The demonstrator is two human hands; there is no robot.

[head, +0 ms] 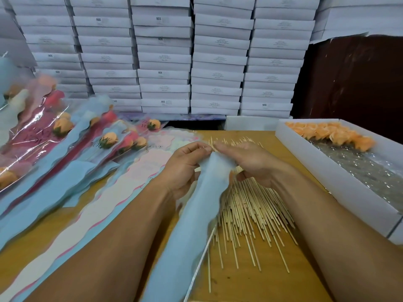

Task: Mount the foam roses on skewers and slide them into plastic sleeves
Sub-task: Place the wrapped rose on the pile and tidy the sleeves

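The white boxes (163, 62) stacked in a wall at twelve o'clock carry the letters "SGS" on several front edges, among them one at (158, 18) and another low at one o'clock (264, 104); the finer print lines beside them are too small to read. At ten o'clock, a dark red plastic sleeve (28, 136) shows large letters that look like "LOVE YOU", partly hidden by glare. A pale pink sleeve (156, 149) at eleven o'clock shows "OVE".

Head view: looks forward-down, close over table (250, 284).
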